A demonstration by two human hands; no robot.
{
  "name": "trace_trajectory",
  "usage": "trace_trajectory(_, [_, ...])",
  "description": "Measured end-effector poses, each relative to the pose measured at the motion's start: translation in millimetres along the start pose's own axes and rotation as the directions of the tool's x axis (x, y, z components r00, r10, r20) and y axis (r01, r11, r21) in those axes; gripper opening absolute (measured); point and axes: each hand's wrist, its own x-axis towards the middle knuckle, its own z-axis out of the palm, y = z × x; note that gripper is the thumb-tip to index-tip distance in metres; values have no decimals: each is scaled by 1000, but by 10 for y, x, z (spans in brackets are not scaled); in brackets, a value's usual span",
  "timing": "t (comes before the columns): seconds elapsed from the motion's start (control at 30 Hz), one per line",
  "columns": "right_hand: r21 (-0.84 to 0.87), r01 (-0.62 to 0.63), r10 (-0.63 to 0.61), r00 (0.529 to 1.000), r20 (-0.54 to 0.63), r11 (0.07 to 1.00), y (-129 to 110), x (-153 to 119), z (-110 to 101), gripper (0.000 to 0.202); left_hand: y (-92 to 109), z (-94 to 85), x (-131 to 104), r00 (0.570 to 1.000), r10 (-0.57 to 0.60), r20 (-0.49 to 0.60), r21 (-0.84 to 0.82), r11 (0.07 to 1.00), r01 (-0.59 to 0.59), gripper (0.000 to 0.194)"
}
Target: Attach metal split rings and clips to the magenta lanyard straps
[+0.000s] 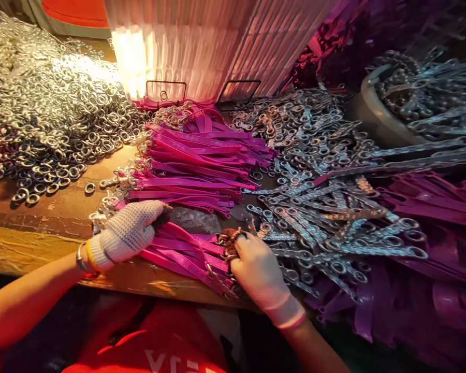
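A bundle of bright pink straps (186,251) with metal end fittings lies along the front of the bench. My left hand (128,230), in a white dotted glove with a yellow cuff, is closed over the bundle's left end. At its right end, my right hand (258,267), also in a white glove, has its fingers closed on the strap ends. A brown patch shows by those fingertips; I cannot tell whether it is glove or something held. Just beyond lies a pile of similar pink straps (202,155), with metal pieces at their left ends.
Loose metal rings (73,119) are heaped at the left. Twisted metal chain lengths (314,207) with end rings cover the bench's right side. A tub (376,111) holds more chains. Purple straps (431,202) lie far right. Corrugated panels (202,46) stand behind the pink pile.
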Motion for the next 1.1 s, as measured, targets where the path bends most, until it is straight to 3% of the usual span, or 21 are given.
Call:
trace_trajectory(0.03, [46,24,-21,998,-54,999,17,10,-39,37,80,28,26,996,-80,50,-277,956,91,38])
trace_trajectory(0.07, [110,47,-35,994,-108,993,13,43,-93,39,170,63,56,980,-140,142,-534,823,195,48])
trace_trajectory(0.1, [185,69,-41,988,-152,980,-16,94,-156,40,262,106,90,956,-167,243,-720,629,293,57])
trace_trajectory(0.17, [330,93,-28,980,-199,939,-144,223,-277,38,416,210,153,914,-152,377,-873,273,405,71])
trace_trajectory(0.2, [391,96,-17,980,-200,915,-228,288,-320,37,467,267,178,910,-150,386,-897,167,409,75])
trace_trajectory(0.23, [445,90,-7,983,-185,891,-314,346,-347,36,496,325,197,914,-161,371,-913,117,391,75])
trace_trajectory(0.27, [492,78,3,987,-162,867,-393,394,-354,35,506,383,210,923,-185,337,-926,115,360,74])
trace_trajectory(0.33, [569,44,19,994,-104,821,-509,457,-323,38,484,493,223,949,-224,221,-943,201,267,65])
trace_trajectory(0.4, [637,-3,50,997,-56,771,-564,491,-267,43,446,591,234,968,-224,114,-938,297,179,57])
trace_trajectory(0.47, [703,-43,84,996,-23,710,-569,517,-229,45,426,664,255,974,-221,54,-936,330,127,54])
trace_trajectory(0.57, [789,-101,139,990,21,606,-525,567,-236,38,440,702,297,970,-234,66,-965,232,122,54])
trace_trajectory(0.67, [811,-165,258,966,18,561,-472,608,-250,26,462,643,293,951,-256,174,-977,72,199,52])
trace_trajectory(0.77, [815,-226,387,922,3,534,-463,605,-208,23,486,544,220,940,-224,259,-960,46,275,46])
trace_trajectory(0.87, [819,-219,407,913,-19,530,-496,561,-154,21,533,496,129,943,-241,228,-949,161,270,39])
trace_trajectory(0.97, [698,-94,258,957,-133,709,-505,507,-164,23,560,499,74,933,-320,166,-921,287,263,35])
trace_trajectory(1.03, [511,25,92,975,-203,859,-479,486,-215,36,537,494,62,946,-312,90,-848,473,237,28])
trace_trajectory(1.1, [307,144,-85,977,-198,941,-436,481,-290,48,484,483,63,978,-207,-16,-690,710,139,16])
